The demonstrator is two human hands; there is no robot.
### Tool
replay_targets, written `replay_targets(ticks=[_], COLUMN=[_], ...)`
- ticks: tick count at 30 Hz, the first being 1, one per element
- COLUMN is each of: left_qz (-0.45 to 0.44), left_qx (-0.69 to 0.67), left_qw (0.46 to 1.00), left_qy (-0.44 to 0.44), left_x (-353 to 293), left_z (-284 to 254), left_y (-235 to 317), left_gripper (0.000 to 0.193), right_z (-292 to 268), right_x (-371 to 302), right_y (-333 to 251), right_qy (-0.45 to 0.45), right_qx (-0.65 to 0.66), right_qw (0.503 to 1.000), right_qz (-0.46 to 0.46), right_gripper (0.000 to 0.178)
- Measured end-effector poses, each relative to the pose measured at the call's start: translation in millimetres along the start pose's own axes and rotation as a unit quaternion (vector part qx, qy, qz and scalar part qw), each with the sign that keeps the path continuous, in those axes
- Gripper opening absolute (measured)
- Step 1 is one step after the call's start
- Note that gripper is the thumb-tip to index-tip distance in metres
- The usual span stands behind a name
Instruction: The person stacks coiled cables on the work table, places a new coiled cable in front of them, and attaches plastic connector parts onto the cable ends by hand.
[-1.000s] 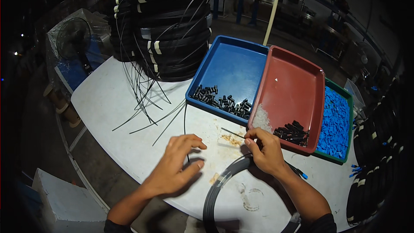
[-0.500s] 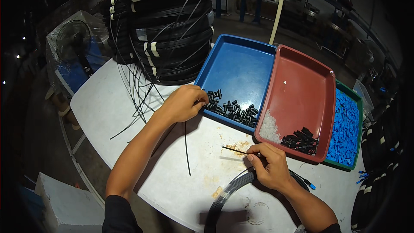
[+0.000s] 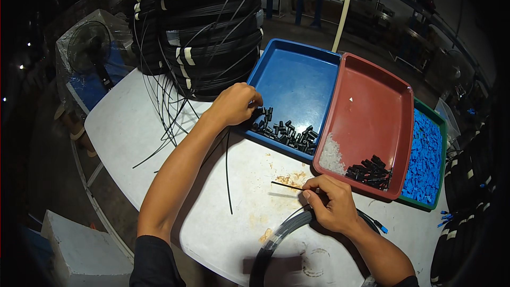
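Note:
My left hand (image 3: 237, 103) reaches over the left edge of the blue tray (image 3: 303, 82), at the small black connector parts (image 3: 289, 135) lying along its near side. Its fingers are curled together, and whatever is between them is hidden. My right hand (image 3: 332, 202) pinches a thin black cable (image 3: 287, 185) between thumb and fingers, with the cable's bare end pointing left. Under that hand lies a coil of black cable (image 3: 284, 231), wrapped with clear tape. A blue-tipped connector (image 3: 383, 229) shows at the coil's right side.
A red tray (image 3: 372, 106) holds clear small pieces (image 3: 332, 157) and black parts (image 3: 370, 172). Beside it, a green tray (image 3: 442, 180) holds many blue pieces (image 3: 424, 154). Tall stacked black cable coils (image 3: 212, 37) stand back left, loose ends trailing onto the white table (image 3: 122, 122).
My left hand has moved up and slightly left along the blue tray's edge, its forearm following. My right hand keeps its pinch on the cable, almost still.

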State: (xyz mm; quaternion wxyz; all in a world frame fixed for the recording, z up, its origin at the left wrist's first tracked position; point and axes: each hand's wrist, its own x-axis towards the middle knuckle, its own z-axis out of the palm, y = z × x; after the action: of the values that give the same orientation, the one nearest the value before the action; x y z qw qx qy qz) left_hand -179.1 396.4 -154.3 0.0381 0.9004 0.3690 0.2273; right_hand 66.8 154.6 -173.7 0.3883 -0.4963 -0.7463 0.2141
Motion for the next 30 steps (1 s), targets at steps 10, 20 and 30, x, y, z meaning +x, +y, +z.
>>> replay_targets(ticks=[10,20,30], left_qz=[-0.01,0.043,0.025], left_qx=[0.042,0.087,0.046], left_qw=[0.998,0.995,0.998], left_qy=[-0.055,-0.007,0.027], left_x=[-2,-5,-6], left_z=[5,19,10], left_y=[8,9,1], left_gripper=[0.018,0.018,0.017], right_z=[1,1,4], right_x=[0,-1,-1], right_y=[2,1,6], right_qy=[-0.005,-0.013,0.001], right_qx=[0.006,0.002,-0.015], right_qw=[1.0,1.0,0.999], right_qz=[-0.002,0.0,-0.037], right_gripper=[0.01,0.01,0.007])
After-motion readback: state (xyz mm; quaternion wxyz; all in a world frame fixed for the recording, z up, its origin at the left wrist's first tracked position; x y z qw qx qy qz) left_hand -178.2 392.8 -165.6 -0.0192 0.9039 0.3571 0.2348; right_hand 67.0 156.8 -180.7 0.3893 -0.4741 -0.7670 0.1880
